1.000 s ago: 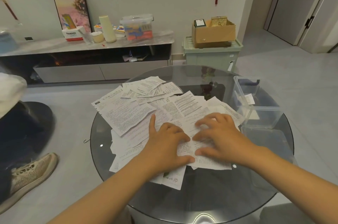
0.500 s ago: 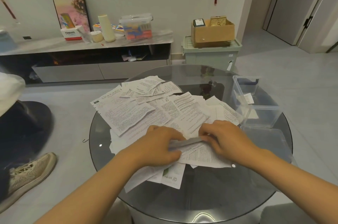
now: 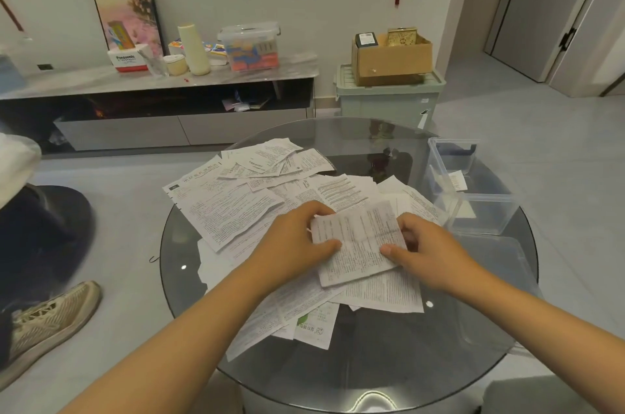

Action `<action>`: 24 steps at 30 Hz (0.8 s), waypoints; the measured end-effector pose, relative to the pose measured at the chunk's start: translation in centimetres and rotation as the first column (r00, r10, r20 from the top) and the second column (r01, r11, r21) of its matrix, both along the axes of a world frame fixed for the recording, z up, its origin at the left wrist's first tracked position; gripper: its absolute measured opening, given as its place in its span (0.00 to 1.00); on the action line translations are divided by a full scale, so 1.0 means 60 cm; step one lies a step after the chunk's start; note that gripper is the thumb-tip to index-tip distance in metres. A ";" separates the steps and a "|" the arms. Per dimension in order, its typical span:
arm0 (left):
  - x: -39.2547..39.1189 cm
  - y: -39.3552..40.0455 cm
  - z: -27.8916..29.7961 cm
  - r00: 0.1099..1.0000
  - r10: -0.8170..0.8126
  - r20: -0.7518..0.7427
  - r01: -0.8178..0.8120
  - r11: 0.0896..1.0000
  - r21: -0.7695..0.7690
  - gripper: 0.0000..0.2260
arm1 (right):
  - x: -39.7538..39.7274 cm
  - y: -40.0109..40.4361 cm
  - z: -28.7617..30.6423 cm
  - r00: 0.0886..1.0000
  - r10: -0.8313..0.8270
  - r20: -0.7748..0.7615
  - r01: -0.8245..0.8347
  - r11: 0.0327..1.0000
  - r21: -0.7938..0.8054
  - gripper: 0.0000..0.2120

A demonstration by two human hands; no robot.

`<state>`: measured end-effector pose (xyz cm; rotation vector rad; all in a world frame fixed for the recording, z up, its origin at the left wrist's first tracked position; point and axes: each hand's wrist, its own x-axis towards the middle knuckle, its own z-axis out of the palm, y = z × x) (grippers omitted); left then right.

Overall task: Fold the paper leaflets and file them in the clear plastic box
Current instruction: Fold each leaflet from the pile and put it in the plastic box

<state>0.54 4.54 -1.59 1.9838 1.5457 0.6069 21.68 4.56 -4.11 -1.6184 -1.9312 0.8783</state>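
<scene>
Leaflet (image 3: 358, 241), creased white sheet of fine print, pinched by both hands.

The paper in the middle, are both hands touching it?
Touching. The head view shows the left hand and the right hand each pinching a side of the folded leaflet, thumbs on top, above the pile of leaflets.

Both bare forearms reach in from the near edge of the desk (image 3: 355, 376) and converge toward its middle. The left hand (image 3: 297, 244) has its fingers curled over the left edge of a leaflet (image 3: 358, 241), thumb pressed on top — the right hand (image 3: 426, 251) pinches the opposite edge, thumb on the printed face, fingers tucked beneath. The hands sit close together.
</scene>
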 end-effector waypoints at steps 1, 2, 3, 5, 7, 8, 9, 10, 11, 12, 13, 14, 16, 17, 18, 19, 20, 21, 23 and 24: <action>0.001 0.005 -0.004 0.998 0.050 0.024 -0.050 0.999 -0.006 0.17 | 0.000 0.000 -0.004 0.999 -0.029 0.016 0.029 1.000 0.004 0.12; 0.004 0.008 -0.007 0.996 0.081 0.035 -0.081 0.996 -0.024 0.21 | 0.000 -0.001 -0.008 0.998 -0.043 0.037 0.042 0.999 0.014 0.15; 0.007 0.011 -0.010 0.996 0.090 0.027 -0.088 0.995 -0.049 0.25 | -0.002 -0.002 -0.010 0.997 -0.041 0.063 0.039 0.999 0.025 0.19; 0.013 0.012 -0.015 0.998 0.050 -0.035 -0.053 0.994 -0.092 0.32 | -0.008 -0.007 -0.013 0.994 -0.013 0.112 0.008 0.999 0.044 0.28; 0.020 0.009 -0.019 0.989 -0.015 -0.144 0.003 0.996 -0.087 0.35 | -0.011 -0.010 -0.014 0.982 0.014 0.188 -0.032 0.995 0.090 0.35; 0.024 0.008 -0.021 0.980 -0.042 -0.193 0.029 0.997 -0.070 0.36 | -0.012 -0.011 -0.014 0.970 0.017 0.244 -0.049 0.991 0.124 0.36; 0.026 0.007 -0.023 0.971 -0.059 -0.230 0.047 0.997 -0.054 0.36 | -0.011 -0.012 -0.012 0.952 0.019 0.305 -0.069 0.985 0.155 0.36; 0.028 0.007 -0.024 0.965 -0.065 -0.255 0.058 0.998 -0.039 0.35 | -0.009 -0.011 -0.010 0.927 0.028 0.373 -0.101 0.979 0.176 0.33; 0.028 0.007 -0.025 0.960 -0.062 -0.274 0.058 0.998 -0.023 0.34 | -0.007 -0.009 -0.008 0.895 0.050 0.444 -0.141 0.974 0.175 0.30; 0.029 0.007 -0.026 0.956 -0.052 -0.290 0.055 0.998 0.001 0.33 | -0.004 -0.008 -0.007 0.860 0.081 0.504 -0.180 0.972 0.151 0.28; 0.029 0.007 -0.025 0.950 -0.043 -0.308 0.056 0.998 0.034 0.31 | -0.002 -0.006 -0.006 0.832 0.113 0.544 -0.209 0.971 0.118 0.27; 0.030 0.006 -0.025 0.943 -0.044 -0.330 0.070 0.995 0.067 0.29 | -0.001 -0.006 -0.005 0.812 0.140 0.566 -0.227 0.970 0.085 0.27; 0.035 0.003 -0.022 0.919 -0.085 -0.385 0.139 0.983 0.116 0.21 | 0.000 -0.008 -0.002 0.788 0.160 0.594 -0.246 0.967 0.066 0.27; 0.037 0.000 -0.021 0.906 -0.116 -0.407 0.179 0.976 0.122 0.18 | 0.001 -0.010 0.000 0.778 0.152 0.610 -0.252 0.964 0.081 0.27; 0.039 -0.004 -0.022 0.898 -0.143 -0.416 0.208 0.971 0.114 0.17 | 0.001 -0.012 0.002 0.769 0.136 0.624 -0.256 0.961 0.106 0.27; 0.041 -0.008 -0.023 0.896 -0.164 -0.412 0.223 0.970 0.099 0.17 | 0.001 -0.015 0.004 0.761 0.118 0.638 -0.258 0.957 0.130 0.27; 0.041 -0.011 -0.025 0.897 -0.177 -0.405 0.228 0.970 0.082 0.18 | 0.001 -0.018 0.007 0.753 0.102 0.650 -0.261 0.953 0.152 0.27; 0.040 -0.013 -0.026 0.897 -0.187 -0.401 0.233 0.970 0.068 0.19 | 0.002 -0.021 0.009 0.744 0.093 0.662 -0.267 0.949 0.167 0.27; 0.035 -0.016 -0.029 0.889 -0.206 -0.408 0.250 0.967 0.056 0.20 | 0.001 -0.028 0.014 0.729 0.101 0.677 -0.294 0.939 0.177 0.26; 0.032 -0.017 -0.030 0.889 -0.215 -0.405 0.258 0.965 0.055 0.20 | 0.002 -0.031 0.015 0.725 0.121 0.678 -0.316 0.933 0.171 0.26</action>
